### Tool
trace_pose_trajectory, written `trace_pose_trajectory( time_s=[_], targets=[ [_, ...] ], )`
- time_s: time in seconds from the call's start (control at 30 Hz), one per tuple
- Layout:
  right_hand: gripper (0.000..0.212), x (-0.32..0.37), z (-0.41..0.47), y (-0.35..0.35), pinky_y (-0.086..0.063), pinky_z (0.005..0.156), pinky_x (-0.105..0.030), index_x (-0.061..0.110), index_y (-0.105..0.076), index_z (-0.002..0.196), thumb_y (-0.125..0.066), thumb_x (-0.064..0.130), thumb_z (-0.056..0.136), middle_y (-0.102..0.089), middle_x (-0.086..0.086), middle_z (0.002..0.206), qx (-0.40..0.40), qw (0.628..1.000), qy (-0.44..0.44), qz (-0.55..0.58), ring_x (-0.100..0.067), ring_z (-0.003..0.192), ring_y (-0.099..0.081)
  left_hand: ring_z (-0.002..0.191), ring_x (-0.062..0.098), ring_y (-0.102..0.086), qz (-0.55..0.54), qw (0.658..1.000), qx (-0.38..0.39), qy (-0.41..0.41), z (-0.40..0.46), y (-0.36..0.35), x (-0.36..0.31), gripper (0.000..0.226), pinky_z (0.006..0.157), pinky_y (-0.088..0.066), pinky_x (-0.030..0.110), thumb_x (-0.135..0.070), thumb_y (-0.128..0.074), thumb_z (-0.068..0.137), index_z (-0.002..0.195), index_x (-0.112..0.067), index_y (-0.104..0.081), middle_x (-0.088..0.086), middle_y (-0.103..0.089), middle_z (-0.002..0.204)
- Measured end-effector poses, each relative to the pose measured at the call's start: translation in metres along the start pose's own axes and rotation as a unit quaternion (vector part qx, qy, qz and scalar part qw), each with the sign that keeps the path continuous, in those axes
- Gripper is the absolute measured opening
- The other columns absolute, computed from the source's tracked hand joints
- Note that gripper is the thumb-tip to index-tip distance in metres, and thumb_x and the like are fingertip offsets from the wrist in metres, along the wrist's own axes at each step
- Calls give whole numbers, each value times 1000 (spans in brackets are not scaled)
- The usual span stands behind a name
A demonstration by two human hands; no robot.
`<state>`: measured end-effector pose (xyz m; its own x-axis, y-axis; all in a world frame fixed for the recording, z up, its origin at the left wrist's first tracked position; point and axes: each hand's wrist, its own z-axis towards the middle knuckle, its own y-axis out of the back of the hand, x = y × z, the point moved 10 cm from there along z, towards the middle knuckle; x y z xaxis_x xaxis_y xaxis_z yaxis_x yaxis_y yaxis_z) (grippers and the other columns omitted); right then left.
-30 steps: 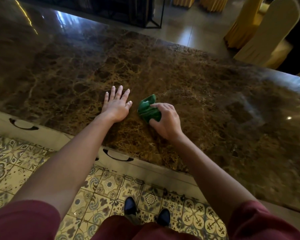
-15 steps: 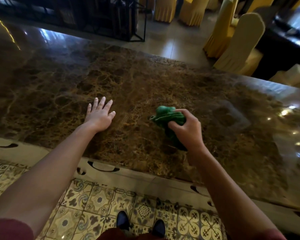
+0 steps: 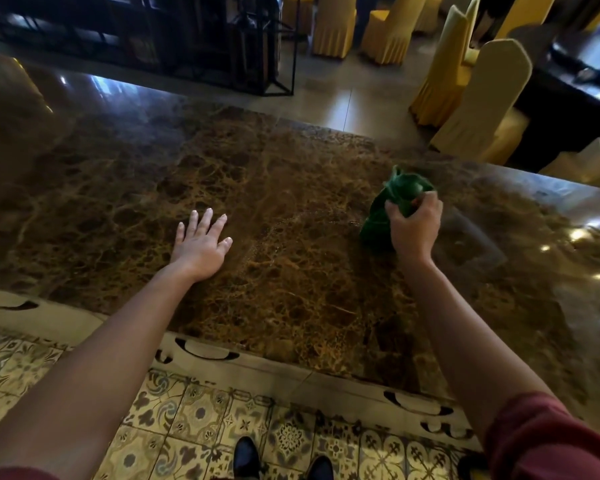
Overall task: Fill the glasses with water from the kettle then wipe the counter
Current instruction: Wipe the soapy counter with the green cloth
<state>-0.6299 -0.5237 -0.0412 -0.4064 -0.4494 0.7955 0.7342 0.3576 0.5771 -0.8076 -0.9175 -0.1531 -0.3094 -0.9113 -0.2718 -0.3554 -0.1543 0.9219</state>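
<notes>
My right hand (image 3: 414,226) grips a bunched green cloth (image 3: 397,199) and holds it against the brown marble counter (image 3: 291,209), right of the middle. Part of the cloth hangs down beside my palm onto the stone. Flat on the counter lies my left hand (image 3: 201,242), fingers spread and straight, well to the left of the cloth. No kettle and no glasses are in view.
Beyond the counter's far edge stand chairs in yellow covers (image 3: 478,95) and a dark metal frame (image 3: 257,46). The near edge has drawer fronts with curved handles (image 3: 205,349). Patterned floor tiles (image 3: 194,417) and my shoes lie below.
My right hand has swept the green cloth across the counter from beside my left hand out to the right. My left hand stays flat on the stone.
</notes>
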Motion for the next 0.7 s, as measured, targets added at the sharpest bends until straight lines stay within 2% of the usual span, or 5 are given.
trace_pose_trajectory(
  time_s=[0.13, 0.23, 0.33, 0.53, 0.7],
  targets=[
    [57, -15, -10, -20, -49, 80, -35, 17, -56, 125, -75, 53, 85, -63, -6, 118, 99, 988, -4, -115, -24, 105, -62, 155, 20, 20, -2, 1000, -1, -2, 0, -2, 0, 60, 124, 14, 44, -48, -24, 109, 163, -32, -5, -2, 13, 171],
    [83, -33, -12, -30, -54, 93, -41, 21, -42, 144, -80, 56, 79, -60, -5, 126, 176, 974, -85, -113, -27, 114, -61, 155, 20, 21, -2, 1000, -9, -3, 0, -2, 1, 59, 124, 15, 44, -48, -23, 109, 163, -31, -4, -2, 13, 171],
    [68, -34, -9, -30, -52, 90, -36, 16, -51, 141, -79, 40, 84, -64, -10, 131, 170, 976, -119, -65, -24, 109, -62, 155, 20, 22, -3, 1000, -9, -5, 0, -3, 1, 60, 125, 15, 44, -48, -23, 109, 163, -31, -4, -2, 14, 171],
    [52, 33, 15, 12, -45, 94, -43, 18, -58, 130, -75, 21, 81, -58, -14, 123, -55, 984, 99, -138, -33, 115, -55, 155, 19, 23, -5, 1000, -12, -10, 0, -3, 1, 59, 125, 16, 44, -48, -23, 109, 163, -31, -4, -2, 14, 171],
    [58, 17, -4, -50, -44, 97, -52, 10, -56, 128, -72, 45, 86, -52, -20, 128, 37, 919, 173, -352, -41, 118, -50, 155, 20, 23, -4, 1000, -10, -7, -1, -3, -1, 60, 124, 16, 44, -48, -23, 109, 163, -31, -3, -2, 14, 171]
  ],
)
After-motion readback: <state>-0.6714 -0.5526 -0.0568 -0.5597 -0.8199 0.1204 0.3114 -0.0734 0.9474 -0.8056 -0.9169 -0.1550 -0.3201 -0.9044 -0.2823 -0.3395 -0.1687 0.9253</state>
